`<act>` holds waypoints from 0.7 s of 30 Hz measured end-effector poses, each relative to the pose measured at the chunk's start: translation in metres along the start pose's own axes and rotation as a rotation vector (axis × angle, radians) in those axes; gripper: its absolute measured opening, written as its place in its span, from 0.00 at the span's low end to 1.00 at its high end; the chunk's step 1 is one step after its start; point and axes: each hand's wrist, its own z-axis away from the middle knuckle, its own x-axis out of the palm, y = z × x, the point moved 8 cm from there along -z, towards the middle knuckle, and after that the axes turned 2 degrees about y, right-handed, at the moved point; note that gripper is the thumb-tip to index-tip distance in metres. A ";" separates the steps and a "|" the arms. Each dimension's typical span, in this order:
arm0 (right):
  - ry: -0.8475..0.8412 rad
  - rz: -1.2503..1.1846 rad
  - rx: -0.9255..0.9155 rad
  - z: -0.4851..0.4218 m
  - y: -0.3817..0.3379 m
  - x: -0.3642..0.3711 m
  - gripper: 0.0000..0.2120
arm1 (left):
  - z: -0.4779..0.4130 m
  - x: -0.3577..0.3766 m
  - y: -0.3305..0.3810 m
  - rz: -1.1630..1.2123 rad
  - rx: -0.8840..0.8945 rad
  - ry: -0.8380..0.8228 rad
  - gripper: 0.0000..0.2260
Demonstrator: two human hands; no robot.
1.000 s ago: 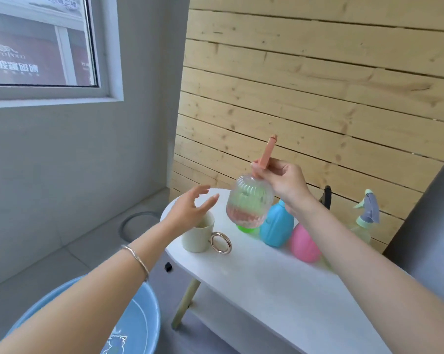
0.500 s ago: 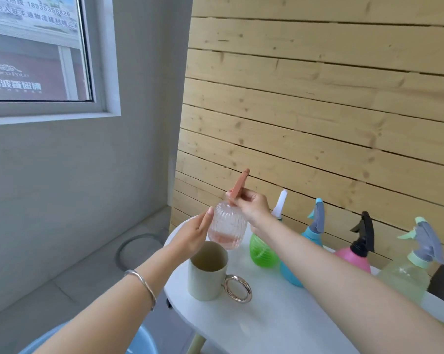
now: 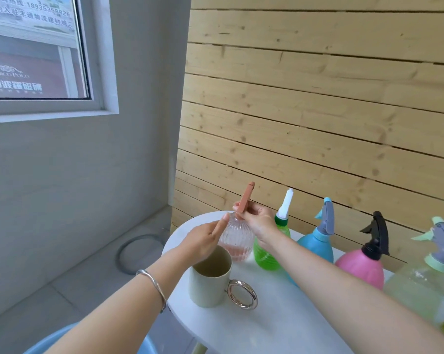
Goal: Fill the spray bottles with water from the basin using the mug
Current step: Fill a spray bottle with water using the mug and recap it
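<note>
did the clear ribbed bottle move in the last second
Yes. The clear ribbed bottle, held by the right hand, came down from above and right of the mug to just behind it, now upright.

Home-like room: plank wall (image 3: 318, 103), window (image 3: 34, 49).

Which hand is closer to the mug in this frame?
Left. The left hand hangs just above the rim of the mug, fingers straight beside the clear ribbed bottle. The right hand is farther back, gripping that bottle's pink spray head.
</note>
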 end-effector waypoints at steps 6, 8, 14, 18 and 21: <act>0.009 0.014 -0.016 -0.002 0.001 -0.002 0.06 | 0.002 0.004 0.003 -0.042 0.003 0.017 0.29; -0.001 0.043 -0.012 -0.003 0.000 -0.001 0.06 | 0.003 0.004 0.004 -0.053 -0.001 0.018 0.29; -0.052 0.215 -0.027 0.014 -0.008 -0.005 0.17 | 0.012 -0.002 0.009 -0.079 -0.004 0.052 0.28; -0.081 0.263 -0.133 0.058 -0.016 -0.020 0.14 | 0.025 -0.005 0.013 -0.077 0.015 0.080 0.27; 0.033 0.228 -0.331 0.095 -0.040 -0.048 0.11 | 0.034 -0.006 0.015 -0.066 0.040 0.137 0.25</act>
